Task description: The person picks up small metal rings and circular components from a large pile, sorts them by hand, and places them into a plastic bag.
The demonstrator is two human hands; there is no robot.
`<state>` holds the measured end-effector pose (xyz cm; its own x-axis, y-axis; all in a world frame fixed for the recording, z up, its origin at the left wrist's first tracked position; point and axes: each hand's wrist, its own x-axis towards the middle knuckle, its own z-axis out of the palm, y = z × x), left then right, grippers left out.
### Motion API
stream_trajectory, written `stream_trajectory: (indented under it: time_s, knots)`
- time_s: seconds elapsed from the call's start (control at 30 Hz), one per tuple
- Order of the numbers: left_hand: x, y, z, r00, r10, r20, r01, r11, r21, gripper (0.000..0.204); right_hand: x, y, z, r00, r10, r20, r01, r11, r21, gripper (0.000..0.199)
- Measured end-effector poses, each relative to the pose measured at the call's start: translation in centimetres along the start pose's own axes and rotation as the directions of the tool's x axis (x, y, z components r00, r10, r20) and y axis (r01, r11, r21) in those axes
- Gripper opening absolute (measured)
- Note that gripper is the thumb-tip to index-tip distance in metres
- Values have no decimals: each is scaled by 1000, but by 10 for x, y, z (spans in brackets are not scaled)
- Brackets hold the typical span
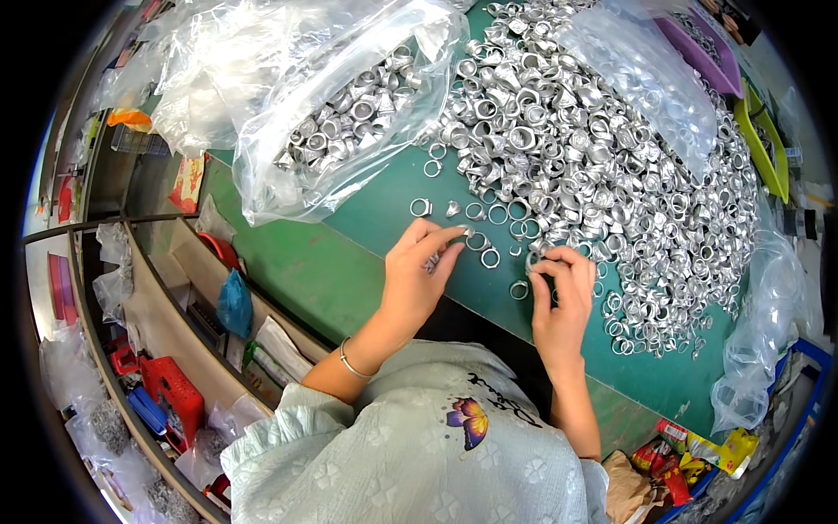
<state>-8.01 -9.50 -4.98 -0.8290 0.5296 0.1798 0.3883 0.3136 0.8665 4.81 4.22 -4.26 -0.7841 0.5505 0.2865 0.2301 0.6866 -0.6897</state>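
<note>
Silvery metal rings lie in a large pile (pixel 576 131) over the green tabletop. Near the pile's front left edge, my left hand (pixel 412 266) is closed, thumb and forefinger pinching a ring (pixel 469 231). More metal shows within its curled fingers, partly hidden. To its right, my right hand (pixel 566 293) pinches another ring (pixel 532 259) between thumb and fingertips. Several loose rings lie between and around the hands, including one (pixel 491 257) just right of my left fingertips and another (pixel 518 289) beside my right thumb.
A clear plastic bag (pixel 262 179) holding rings lies at the back left. Another plastic sheet (pixel 642 79) covers part of the pile. Purple (pixel 698 44) and yellow-green (pixel 761 144) trays stand at the right. Left of the table are shelves with a blue bag (pixel 234 303) and red basket (pixel 175 393).
</note>
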Motion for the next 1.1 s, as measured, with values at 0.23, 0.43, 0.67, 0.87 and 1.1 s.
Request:
stream_trajectory:
  time_s: [0.23,0.43,0.67,0.87,1.1]
  knots:
    - [7,-2,0,999,33,11,-34,987,155,25,-6,-4,-6,862,449,237,-442,435,784,7]
    - [12,-4,3,992,48,118,-79,956,281,18,-11,1,-9,813,426,398,-503,167,848,17]
    - [11,16,-10,886,-269,377,407,840,-359,7,-10,-18,-11,794,442,418,-525,151,838,16]
    - [-7,47,-14,758,-279,590,638,510,-578,6,-16,-34,-20,885,329,329,-452,446,772,12]
    - [-12,60,-16,758,-228,611,633,480,-607,4,-16,-42,-30,908,309,284,-413,537,736,14]
